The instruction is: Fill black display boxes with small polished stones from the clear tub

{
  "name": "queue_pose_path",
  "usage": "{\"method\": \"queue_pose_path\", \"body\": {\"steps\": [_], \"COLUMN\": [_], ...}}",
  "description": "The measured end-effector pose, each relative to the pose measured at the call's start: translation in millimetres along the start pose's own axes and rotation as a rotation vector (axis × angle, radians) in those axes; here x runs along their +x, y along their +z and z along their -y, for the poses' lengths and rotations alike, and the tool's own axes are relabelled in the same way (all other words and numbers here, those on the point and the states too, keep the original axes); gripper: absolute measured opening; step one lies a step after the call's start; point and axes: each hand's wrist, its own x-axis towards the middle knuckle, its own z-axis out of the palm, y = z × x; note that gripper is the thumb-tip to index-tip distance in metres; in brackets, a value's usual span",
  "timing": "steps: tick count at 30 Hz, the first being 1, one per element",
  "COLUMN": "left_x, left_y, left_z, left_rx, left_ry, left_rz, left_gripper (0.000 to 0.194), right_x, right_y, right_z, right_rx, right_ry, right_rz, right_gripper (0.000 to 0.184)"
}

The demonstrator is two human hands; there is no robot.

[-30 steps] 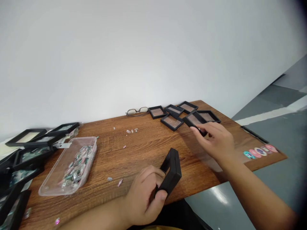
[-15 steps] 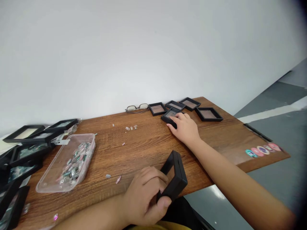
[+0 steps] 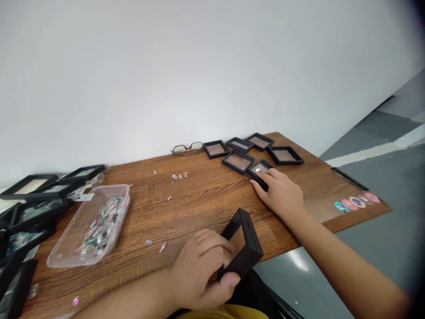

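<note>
My left hand (image 3: 202, 270) grips a thick black display frame (image 3: 250, 248) near the table's front edge. The frame is tilted up on its side, with my fingers reaching into its opening and my thumb beneath. My right hand (image 3: 282, 190) is farther out on the right, its thumb and fingers closed on the edge of another black frame with a clear window (image 3: 260, 167). That one lies at table level. Just left of it rests a flat black frame (image 3: 238, 161), close to touching. Parts of both held frames are hidden by my fingers.
Several black frames (image 3: 216, 149) and eyeglasses (image 3: 187, 148) lie along the wall. A clear plastic tub (image 3: 68, 235) of small nail-like pieces stands left, beside more filled frames (image 3: 41, 208). Loose pieces (image 3: 162, 247) dot the wooden table. Round stickers (image 3: 357, 202) mark the right corner.
My right hand has shifted right and nearer with a black frame; another frame now shows where the hand was. My left hand keeps its frame in nearly the same pose.
</note>
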Motion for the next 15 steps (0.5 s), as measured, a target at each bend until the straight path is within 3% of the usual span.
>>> {"method": "queue_pose_path", "body": {"steps": [4,7,11,15], "left_x": [0,0,0,1], "left_y": [0.2,-0.4,-0.9,-0.7], "left_z": [0,0,0,0], "left_rx": [0.019,0.034,0.049,0.056], "left_ry": [0.005,0.005,-0.023,-0.031], "left_rz": [0.000,0.005,0.004,0.019], "left_gripper": [0.029,0.028,0.027,0.028], "right_x": [-19,-18,11,60], "right_y": [-5,-10,-15,1], "right_z": [-18,-20,-6,12], "right_rx": [-0.002,-0.005,-0.006,0.021], "right_ry": [0.053,0.074,0.037,0.022], "right_rz": [-0.076,-0.109,-0.081,0.051], "right_gripper": [0.052,0.060,0.068,0.072]}}
